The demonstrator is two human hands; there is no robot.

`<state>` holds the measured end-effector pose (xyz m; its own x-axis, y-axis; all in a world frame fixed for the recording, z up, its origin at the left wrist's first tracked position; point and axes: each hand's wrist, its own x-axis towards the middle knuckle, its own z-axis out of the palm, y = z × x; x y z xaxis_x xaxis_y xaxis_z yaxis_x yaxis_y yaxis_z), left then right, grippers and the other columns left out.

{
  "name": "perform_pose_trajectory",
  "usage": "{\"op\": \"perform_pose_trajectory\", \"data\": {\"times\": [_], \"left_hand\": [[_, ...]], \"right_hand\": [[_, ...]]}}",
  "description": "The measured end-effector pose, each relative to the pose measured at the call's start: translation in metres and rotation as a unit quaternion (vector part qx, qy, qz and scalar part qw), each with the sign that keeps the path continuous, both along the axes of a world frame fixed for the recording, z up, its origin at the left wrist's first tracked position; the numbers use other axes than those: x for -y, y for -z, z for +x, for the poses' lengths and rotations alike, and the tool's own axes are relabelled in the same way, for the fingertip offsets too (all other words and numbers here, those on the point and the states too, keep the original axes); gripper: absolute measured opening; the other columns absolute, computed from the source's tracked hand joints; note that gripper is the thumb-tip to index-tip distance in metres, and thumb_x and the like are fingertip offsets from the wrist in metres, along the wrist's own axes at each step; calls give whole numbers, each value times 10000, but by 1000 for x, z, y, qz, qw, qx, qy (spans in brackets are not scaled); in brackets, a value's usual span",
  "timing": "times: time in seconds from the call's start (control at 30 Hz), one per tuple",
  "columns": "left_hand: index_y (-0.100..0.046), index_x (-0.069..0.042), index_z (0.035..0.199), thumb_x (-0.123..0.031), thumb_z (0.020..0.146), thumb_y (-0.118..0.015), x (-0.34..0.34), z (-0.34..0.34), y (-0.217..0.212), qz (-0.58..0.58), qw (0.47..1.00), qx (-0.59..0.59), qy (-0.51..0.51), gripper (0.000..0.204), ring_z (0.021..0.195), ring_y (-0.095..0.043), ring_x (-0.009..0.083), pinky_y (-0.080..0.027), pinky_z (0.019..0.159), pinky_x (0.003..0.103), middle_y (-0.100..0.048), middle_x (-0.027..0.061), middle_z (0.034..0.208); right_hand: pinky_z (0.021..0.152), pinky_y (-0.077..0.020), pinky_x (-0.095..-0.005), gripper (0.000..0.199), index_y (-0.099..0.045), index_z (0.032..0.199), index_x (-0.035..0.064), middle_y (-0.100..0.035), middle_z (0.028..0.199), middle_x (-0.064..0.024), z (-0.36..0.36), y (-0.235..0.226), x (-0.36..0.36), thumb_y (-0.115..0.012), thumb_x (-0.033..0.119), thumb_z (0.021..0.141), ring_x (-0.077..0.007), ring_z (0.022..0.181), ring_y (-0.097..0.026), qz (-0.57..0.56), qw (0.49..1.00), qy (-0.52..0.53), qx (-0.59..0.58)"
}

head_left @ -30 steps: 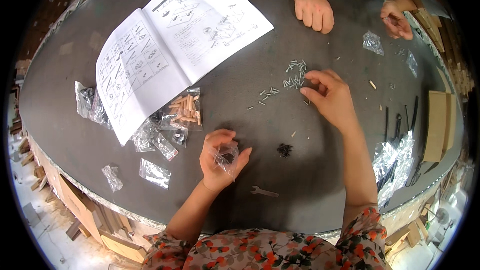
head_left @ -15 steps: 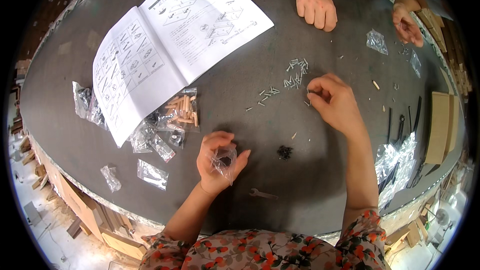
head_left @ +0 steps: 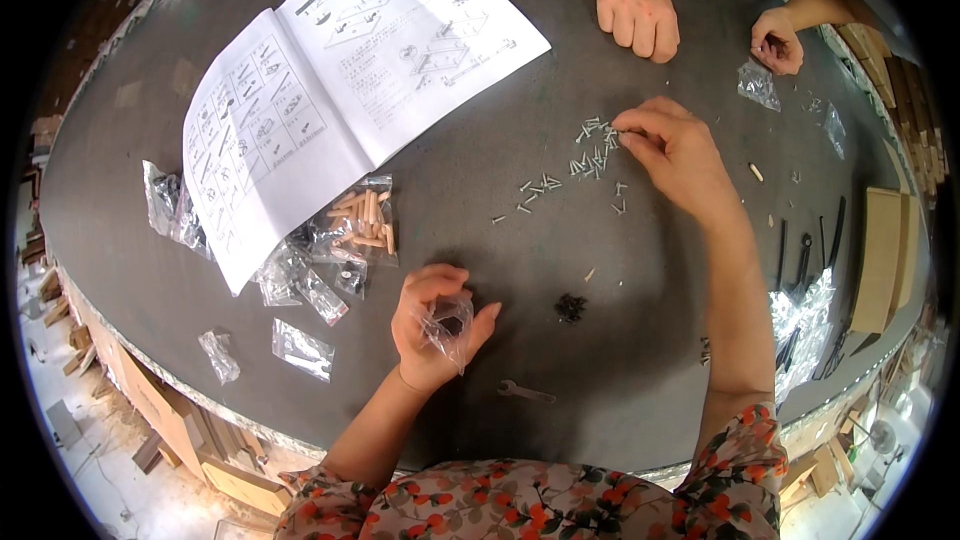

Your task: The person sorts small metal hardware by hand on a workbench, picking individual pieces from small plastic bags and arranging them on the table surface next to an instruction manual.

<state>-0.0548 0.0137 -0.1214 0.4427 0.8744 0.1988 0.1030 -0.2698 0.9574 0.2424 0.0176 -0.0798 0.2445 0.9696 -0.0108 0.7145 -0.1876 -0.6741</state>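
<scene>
My left hand (head_left: 428,330) curls around a small clear plastic bag (head_left: 447,325), its mouth spread between thumb and fingers above the table. My right hand (head_left: 675,155) reaches to the right edge of a loose pile of silver screws (head_left: 593,155), thumb and forefinger pinched on a screw there, partly hidden by the fingertips. A few more screws (head_left: 540,184) trail off to the left of the pile, and a couple (head_left: 620,207) lie just below my right hand. A heap of small black parts (head_left: 570,307) and a flat wrench (head_left: 527,392) lie nearer me.
An open instruction booklet (head_left: 370,70) covers the far left, beside bagged wooden dowels (head_left: 372,220) and several hardware bags (head_left: 303,348). Another person's fist (head_left: 637,20) and other hand (head_left: 778,42) rest across the table. A cardboard box (head_left: 880,260) and foil-like wrapping (head_left: 805,325) lie right.
My right hand has moved away from me to the pile's edge, uncovering a couple of screws. The other person's hand at far right has moved left, beside a clear bag. My left hand stays put.
</scene>
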Motion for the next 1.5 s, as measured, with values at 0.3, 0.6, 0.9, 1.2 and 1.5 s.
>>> {"op": "perform_pose_trajectory", "data": {"times": [0.3, 0.6, 0.9, 1.2, 1.5], "left_hand": [[-483, -10, 923, -3, 606, -771, -1, 1, 0, 14, 1000, -13, 2, 428, 718, -558, 153, -479, 587, 228, -543, 136, 951], [-486, -5, 922, -2, 604, -772, 0, 0, 0, 12, 1000, -18, 3, 428, 716, -558, 157, -487, 582, 232, -541, 139, 948], [-487, -5, 899, 2, 607, -769, 0, 2, -2, 7, 1000, -13, -2, 406, 701, -562, 151, -489, 586, 234, -539, 139, 943], [-484, -15, 904, 1, 608, -769, 0, 2, -3, 3, 1000, -13, 1, 411, 701, -566, 147, -495, 597, 237, -541, 139, 947], [-482, -14, 904, 0, 608, -768, -1, 1, -3, 10, 1000, -19, 5, 413, 701, -565, 147, -497, 599, 237, -543, 140, 943]], "right_hand": [[602, -444, -294, 106, -623, 847, 20, -581, 786, -102, 3, -5, 5, -599, 28, 744, -215, 655, -565, -17, 999, 17, 29], [583, -443, -272, 104, -627, 820, 12, -576, 730, -81, -2, -21, 22, -623, 50, 724, -143, 621, -557, -125, 985, 46, -112], [573, -436, -277, 91, -623, 788, 14, -561, 693, -78, -11, -5, 2, -624, 70, 717, -167, 597, -542, -70, 995, 70, -32], [487, -388, -235, 92, -606, 756, -2, -531, 683, -31, -9, -2, 6, -620, 72, 704, -76, 537, -477, -51, 996, 68, -14], [563, -436, -277, 105, -617, 788, 35, -553, 699, -65, -17, -8, 7, -610, 68, 689, -157, 584, -535, -64, 993, 90, -46]]}}
